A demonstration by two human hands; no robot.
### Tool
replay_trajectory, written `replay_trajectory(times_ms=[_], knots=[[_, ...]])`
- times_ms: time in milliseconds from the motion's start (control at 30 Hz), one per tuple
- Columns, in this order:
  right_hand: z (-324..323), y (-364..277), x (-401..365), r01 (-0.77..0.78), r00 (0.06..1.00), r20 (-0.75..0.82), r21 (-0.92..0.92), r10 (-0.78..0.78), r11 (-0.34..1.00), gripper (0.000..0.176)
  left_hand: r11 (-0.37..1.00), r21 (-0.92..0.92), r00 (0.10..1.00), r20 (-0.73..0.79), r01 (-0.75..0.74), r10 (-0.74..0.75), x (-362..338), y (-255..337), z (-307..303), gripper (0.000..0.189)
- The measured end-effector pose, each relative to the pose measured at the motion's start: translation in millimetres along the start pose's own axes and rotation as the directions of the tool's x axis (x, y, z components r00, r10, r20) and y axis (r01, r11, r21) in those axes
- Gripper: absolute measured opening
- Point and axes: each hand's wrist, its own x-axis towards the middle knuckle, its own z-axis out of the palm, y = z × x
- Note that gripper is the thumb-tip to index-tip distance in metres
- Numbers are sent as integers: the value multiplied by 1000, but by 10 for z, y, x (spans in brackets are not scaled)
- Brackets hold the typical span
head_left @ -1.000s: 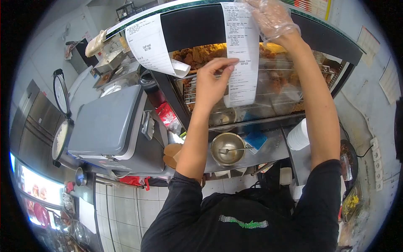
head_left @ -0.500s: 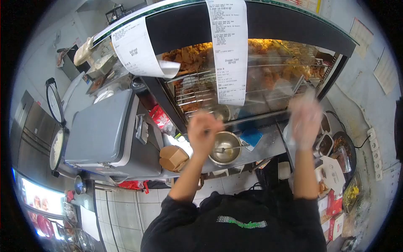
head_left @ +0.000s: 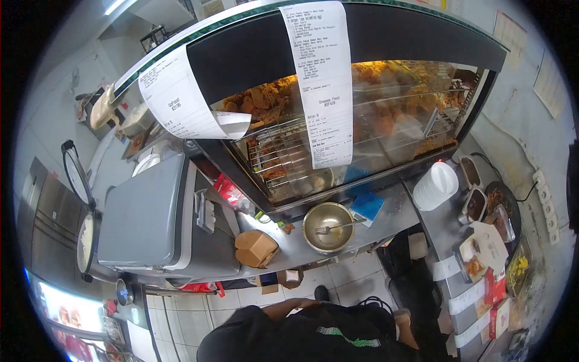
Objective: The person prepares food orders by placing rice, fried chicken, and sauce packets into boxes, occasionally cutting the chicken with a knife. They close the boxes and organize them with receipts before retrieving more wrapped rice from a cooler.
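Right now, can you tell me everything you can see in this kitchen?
warmer cabinet: 1, black with glass, behind the counter
receipts: 2, white, hanging from the cabinet's top
fried chicken: many pieces, golden brown, on racks inside
metal bowl: 1, silver, on the counter
fork: 1, silver, in the bowl
cardboard box: 1, brown, left of the bowl
cloth: 1, blue, right of the bowl
container stack: 1, white, counter's right end
lidded machine: 1, grey, far left
shirt: 1, black, bottom edge
arms: 2, bare, beside the shirt; fingers hidden
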Motion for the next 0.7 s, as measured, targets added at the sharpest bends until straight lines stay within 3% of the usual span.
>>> replay_trajectory(times_ms=[33, 67, 100, 133, 167, 200, 267, 333, 400, 433, 467, 533, 567, 600, 633, 667, 700], knots=[[72, 171, -101, -31, 999, 13, -34, 32, 999, 28, 992, -39, 983, 139, -118, 123, 219, -406, 68, 56], [139, 331, -204, -56, 998, 25, -68, 57, 996, 27, 967, -123, 936, 251, -223, 248, 183, -390, -18, 58], [200, 498, -300, -58, 997, 34, -113, 63, 992, 26, 937, 341, 954, 250, 72, -165, 247, -335, -148, 55], [241, 591, -386, -46, 998, 42, -162, 54, 986, 25, 861, 429, 935, 92, 273, -342, -52, 286, -353, 52], [284, 697, -466, -24, 998, 50, -216, 35, 976, 24, 823, 538, 943, 139, 185, -302, 100, 138, -363, 53], [308, 819, -507, 14, 998, 55, -284, 2, 959, 23, 875, 460, 984, 9, 152, -175, 3, 229, -340, 50], [362, 1130, -625, 227, 973, 109, -555, -201, 800, 23, 950, 299, 996, -22, 89, -86, 173, 147, -215, 50], [422, 1467, -773, 358, 916, 206, -808, -345, 468, 23, 996, 9, 989, 115, 87, -88, 285, 18, 19, 50], [501, 1630, -820, 362, 887, 258, -904, -384, 229, 24, 887, -341, 906, 389, 311, -168, 312, 58, 182, 50], [594, 1955, -834, 400, 801, 176, -869, -573, 291, 28, 813, -398, 851, 483, 424, -208, 316, 109, 228, 51], [649, 1849, -949, 230, 931, 43, -840, -362, 491, 32, 794, -385, 826, 510, 471, -242, 355, 111, 295, 51], [719, 1928, -1080, 278, 842, 19, -872, -539, 402, 35, 933, -193, 933, 258, 303, -250, 417, 72, 515, 50], [757, 2010, -1239, 293, 905, -47, -652, -423, 700, 33, 946, -84, 943, 145, 312, -298, 477, -83, 743, 58], [807, 2071, -1331, 237, 956, -84, -347, -282, 907, 32, 945, 35, 945, 22, 324, -325, 551, -241, 942, 66], [867, 2109, -1362, 137, 987, -86, -3, -137, 991, 31, 922, 27, 921, 36, 387, -388, 505, 10, 841, 66], [937, 2092, -1462, -10, 997, -77, 191, 25, 982, 30, 894, 21, 892, 51, 448, -448, 428, 346, 702, 66], [974, 1990, -1645, -162, 982, -34, 369, 187, 915, 29, 900, 61, 900, 30, 432, -434, 536, 258, 711, 65]])
